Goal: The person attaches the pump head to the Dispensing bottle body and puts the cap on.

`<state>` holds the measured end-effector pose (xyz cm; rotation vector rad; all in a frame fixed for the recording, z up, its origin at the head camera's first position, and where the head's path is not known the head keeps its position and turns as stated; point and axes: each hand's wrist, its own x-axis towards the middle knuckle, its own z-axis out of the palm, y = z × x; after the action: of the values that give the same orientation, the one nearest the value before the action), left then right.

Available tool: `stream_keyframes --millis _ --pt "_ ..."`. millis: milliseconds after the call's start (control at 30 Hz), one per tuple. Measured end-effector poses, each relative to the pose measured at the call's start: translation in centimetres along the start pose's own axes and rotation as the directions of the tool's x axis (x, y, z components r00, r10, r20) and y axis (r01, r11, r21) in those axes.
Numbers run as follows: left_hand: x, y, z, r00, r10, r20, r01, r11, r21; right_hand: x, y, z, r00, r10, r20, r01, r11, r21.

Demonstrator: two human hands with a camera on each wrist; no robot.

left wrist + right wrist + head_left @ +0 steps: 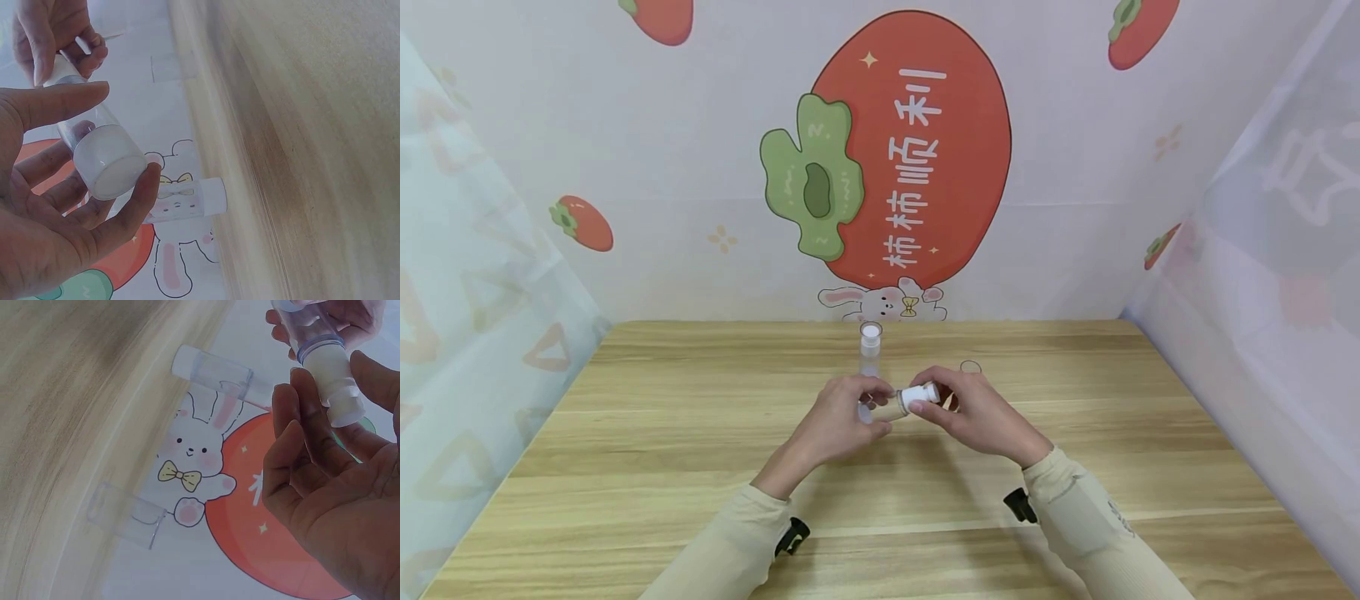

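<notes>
A small clear pump bottle [916, 397] with a white top and white base lies tilted between both hands. My left hand [842, 419] holds its base end, thumb over the clear body and fingers around the white base [112, 161]. On the other end, my right hand [977, 414] pinches the white top [332, 375] between thumb and fingers. Just behind the hands stands a second clear bottle [870, 354] with a white top. Right of it, a loose clear cap [128, 515] stands on the table.
The wood-grain table [700, 467] meets a printed cloth backdrop [1052, 167] at the rear. Pale cloth sides [1285, 275] flank the table at left and right. Black wrist mounts [1019, 505] hang under the sleeves.
</notes>
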<state>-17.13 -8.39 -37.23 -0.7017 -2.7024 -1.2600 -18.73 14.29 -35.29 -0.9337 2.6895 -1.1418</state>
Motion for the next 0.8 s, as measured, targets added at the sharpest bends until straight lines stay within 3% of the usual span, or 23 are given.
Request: stream_keyframes --millis 400,800 --pt "0.01 -0.07 0.04 1.0 0.0 -0.001 0.0 1.0 -0.005 0.11 -0.07 0.0 1.0 0.012 -0.009 -0.012 1.0 -0.007" --pt "-0.01 -0.11 0.01 1.0 -0.003 0.001 0.003 1.0 -0.02 0.14 0.1 -0.08 0.998 -0.061 -0.031 0.061 0.998 -0.013"
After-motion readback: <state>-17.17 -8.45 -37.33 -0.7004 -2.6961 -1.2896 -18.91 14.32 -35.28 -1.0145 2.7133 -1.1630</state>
